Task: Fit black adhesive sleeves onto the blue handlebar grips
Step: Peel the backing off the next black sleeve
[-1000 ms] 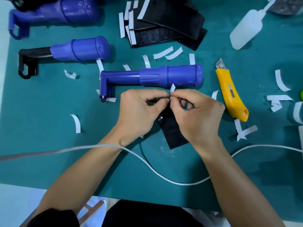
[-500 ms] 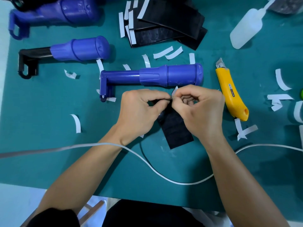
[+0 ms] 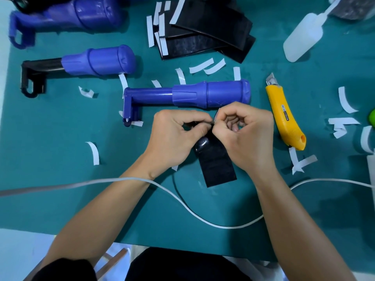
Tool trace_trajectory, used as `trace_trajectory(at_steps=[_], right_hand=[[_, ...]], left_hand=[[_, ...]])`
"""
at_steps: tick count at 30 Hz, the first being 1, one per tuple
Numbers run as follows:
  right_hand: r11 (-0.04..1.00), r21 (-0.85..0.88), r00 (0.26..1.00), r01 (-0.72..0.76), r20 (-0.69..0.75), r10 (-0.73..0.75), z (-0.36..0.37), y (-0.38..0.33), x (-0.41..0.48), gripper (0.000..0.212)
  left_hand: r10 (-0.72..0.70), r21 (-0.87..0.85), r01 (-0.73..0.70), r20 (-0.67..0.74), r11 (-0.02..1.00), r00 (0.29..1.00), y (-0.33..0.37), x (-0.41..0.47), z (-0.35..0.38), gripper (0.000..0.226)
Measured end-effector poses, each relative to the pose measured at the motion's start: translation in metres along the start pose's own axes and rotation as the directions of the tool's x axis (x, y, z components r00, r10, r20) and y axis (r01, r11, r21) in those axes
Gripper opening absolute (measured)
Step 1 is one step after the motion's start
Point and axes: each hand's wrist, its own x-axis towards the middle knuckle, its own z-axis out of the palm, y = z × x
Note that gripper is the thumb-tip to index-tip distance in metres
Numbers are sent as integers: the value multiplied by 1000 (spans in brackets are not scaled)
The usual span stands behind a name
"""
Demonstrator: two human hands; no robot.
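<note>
A black adhesive sleeve (image 3: pixel 218 166) lies on the green mat, its upper end pinched between my left hand (image 3: pixel 174 136) and my right hand (image 3: pixel 246 134). The fingertips of both hands meet at that top edge, where a sliver of white backing strip shows. Just beyond my hands lies a blue handlebar grip (image 3: pixel 211 94) on a blue bar. A second blue grip (image 3: pixel 99 60) on a black bar lies farther left, and a third (image 3: pixel 81 14) lies at the top left. A stack of black sleeves (image 3: pixel 209 29) rests at the top centre.
A yellow utility knife (image 3: pixel 284 116) lies right of my right hand, blade end pointing away. A white squeeze bottle (image 3: pixel 304 38) lies at the top right. Several white backing strips (image 3: pixel 94 153) litter the mat. A white cable (image 3: pixel 182 201) runs under my forearms.
My right hand has curled further over the sleeve's top edge, covering the white strip end that stuck up before. The sleeve's lower end has swung slightly right. My left hand stays put.
</note>
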Motion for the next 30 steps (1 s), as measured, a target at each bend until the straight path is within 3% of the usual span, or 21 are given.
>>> trace_trajectory(at_steps=[12,20,30], right_hand=[[997,-73,999,-30,-37,28,-4,3,2,10],[981,-192,998,20,-50,-30,-2,-2,-3,8],[972,-218,995,81,-30,-90,-1,0,-4,11]], left_hand=[[-37,31,38,-12,999,999,-3,1,0,19],[155,306,-144,-12,941,988,-3,-4,-1,12],[275,311,-259,-6,914,962,-4,-5,2,9]])
